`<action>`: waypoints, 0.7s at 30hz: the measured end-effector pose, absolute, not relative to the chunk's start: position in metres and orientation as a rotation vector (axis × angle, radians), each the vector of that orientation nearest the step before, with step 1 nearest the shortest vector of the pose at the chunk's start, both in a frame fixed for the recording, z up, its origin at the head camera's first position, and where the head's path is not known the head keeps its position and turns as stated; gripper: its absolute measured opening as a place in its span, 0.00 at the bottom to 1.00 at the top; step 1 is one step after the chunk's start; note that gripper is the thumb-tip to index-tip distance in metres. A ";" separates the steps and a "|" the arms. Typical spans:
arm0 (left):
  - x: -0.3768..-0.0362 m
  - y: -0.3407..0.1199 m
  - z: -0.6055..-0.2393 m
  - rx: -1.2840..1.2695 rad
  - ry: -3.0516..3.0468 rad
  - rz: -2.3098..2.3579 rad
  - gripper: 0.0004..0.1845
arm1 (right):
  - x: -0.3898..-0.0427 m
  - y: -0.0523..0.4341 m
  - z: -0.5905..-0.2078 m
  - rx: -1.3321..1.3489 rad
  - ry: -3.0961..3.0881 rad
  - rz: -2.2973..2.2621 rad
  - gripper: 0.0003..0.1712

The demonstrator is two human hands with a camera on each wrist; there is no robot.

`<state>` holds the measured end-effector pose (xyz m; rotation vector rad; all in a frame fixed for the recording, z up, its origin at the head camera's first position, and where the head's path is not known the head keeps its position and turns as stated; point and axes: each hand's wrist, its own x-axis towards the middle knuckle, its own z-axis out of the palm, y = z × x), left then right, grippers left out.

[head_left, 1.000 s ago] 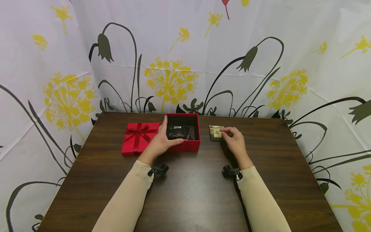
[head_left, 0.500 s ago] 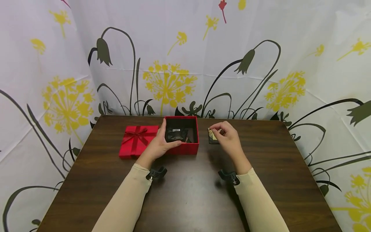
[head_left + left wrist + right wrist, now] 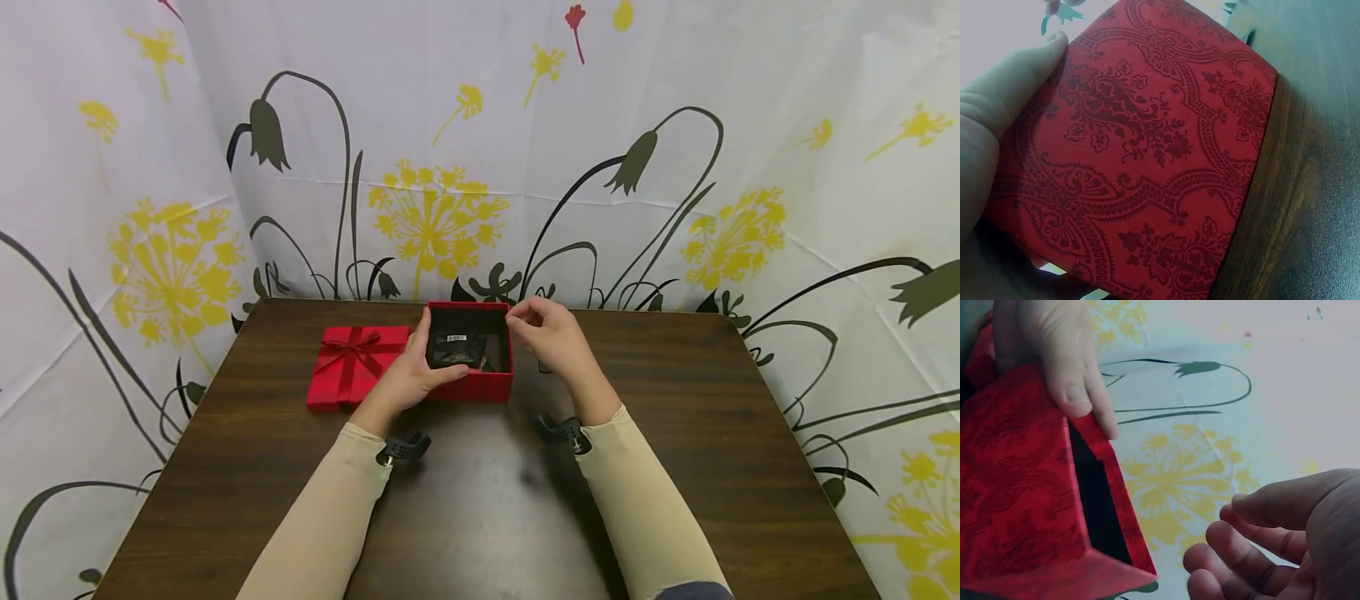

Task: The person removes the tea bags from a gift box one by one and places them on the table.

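The red gift box (image 3: 472, 386) is uncovered, with black packets (image 3: 456, 350) inside, one bearing a white barcode label. My left hand (image 3: 415, 367) holds its left front corner, thumb along the front rim and fingers along the left side. In the left wrist view, the thumb lies at the top of the patterned red box wall (image 3: 1135, 144). My right hand (image 3: 551, 333) hovers by the box's right rim, thumb and index fingertips together. The right wrist view shows nothing between those fingers (image 3: 1272, 506). Beneath that hand, a dark packet edge (image 3: 545, 367) shows on the table, mostly hidden.
The red lid (image 3: 352, 367) with a ribbon bow lies left of the box, partly behind the left hand. Both stand near the back edge of the dark wooden table (image 3: 712, 417). A flower-printed white cloth (image 3: 465, 233) hangs directly behind.
My right hand has moved left from the packet with the yellow label to the box's right rim, now covering most of that packet. The left hand stays on the box.
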<state>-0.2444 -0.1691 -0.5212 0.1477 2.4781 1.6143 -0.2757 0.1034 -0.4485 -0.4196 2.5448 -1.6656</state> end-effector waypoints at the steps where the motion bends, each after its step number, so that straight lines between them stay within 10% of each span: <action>1: -0.245 -0.169 -0.521 0.149 2.475 1.616 0.70 | -0.278 0.101 -0.447 -0.417 2.516 -1.682 0.05; 21: -0.246 -0.170 -0.520 0.119 2.444 1.606 0.70 | -0.328 0.032 -0.435 -0.560 2.529 -0.978 0.15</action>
